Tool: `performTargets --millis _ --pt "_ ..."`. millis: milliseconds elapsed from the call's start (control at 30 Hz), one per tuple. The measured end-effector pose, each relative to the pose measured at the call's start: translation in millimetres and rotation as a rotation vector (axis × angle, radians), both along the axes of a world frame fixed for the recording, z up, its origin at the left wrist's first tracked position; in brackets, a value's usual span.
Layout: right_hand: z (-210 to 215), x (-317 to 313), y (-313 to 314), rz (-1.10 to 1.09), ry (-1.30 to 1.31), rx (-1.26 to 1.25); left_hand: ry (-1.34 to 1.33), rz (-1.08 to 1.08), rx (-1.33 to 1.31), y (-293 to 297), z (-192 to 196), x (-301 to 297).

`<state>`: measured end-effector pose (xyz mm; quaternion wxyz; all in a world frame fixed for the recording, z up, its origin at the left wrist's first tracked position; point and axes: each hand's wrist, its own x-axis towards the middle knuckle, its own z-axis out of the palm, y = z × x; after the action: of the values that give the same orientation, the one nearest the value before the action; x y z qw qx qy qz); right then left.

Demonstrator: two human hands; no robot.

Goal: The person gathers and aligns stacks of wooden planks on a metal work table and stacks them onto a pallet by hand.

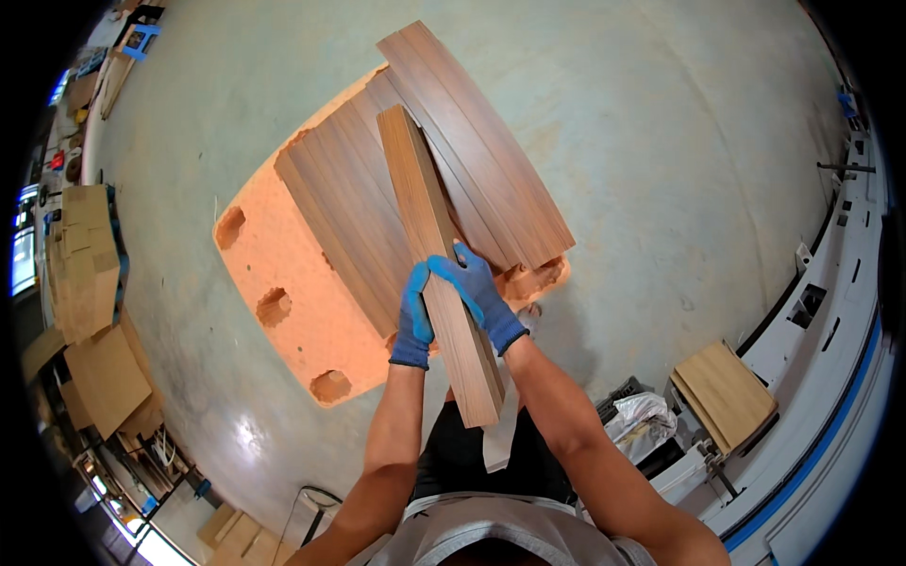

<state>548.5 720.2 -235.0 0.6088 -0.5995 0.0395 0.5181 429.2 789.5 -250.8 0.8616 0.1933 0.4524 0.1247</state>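
Between my two gloved hands is a long, narrow bundle of wood-grain planks [454, 330], tilted with its far end over the pallet and its near end by my legs. My left hand [413, 316], in a blue glove, grips its left side near the middle. My right hand [478, 290], gloved the same way, clasps the right side slightly farther up. Beneath and beyond lie several more brown wood-grain planks [344, 189], set side by side on an orange pallet [260, 250]. Part of the planks' layer is hidden behind the held bundle.
Flattened cardboard [106, 377] leans along the left side. At the right runs a long white machine frame [802, 396] with a stack of light wooden boards [725, 394] beside it. A crumpled plastic bag [644, 420] lies near those boards. A blue stool [141, 41] stands far left.
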Motion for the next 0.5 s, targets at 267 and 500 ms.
performTargets --millis 267,500 --pt "-22 32 22 0.071 0.055 0.035 0.031 0.113 0.04 18 -8 35" --pt "-22 57 41 0.088 0.096 0.046 0.0 0.147 0.021 37 -5 62"
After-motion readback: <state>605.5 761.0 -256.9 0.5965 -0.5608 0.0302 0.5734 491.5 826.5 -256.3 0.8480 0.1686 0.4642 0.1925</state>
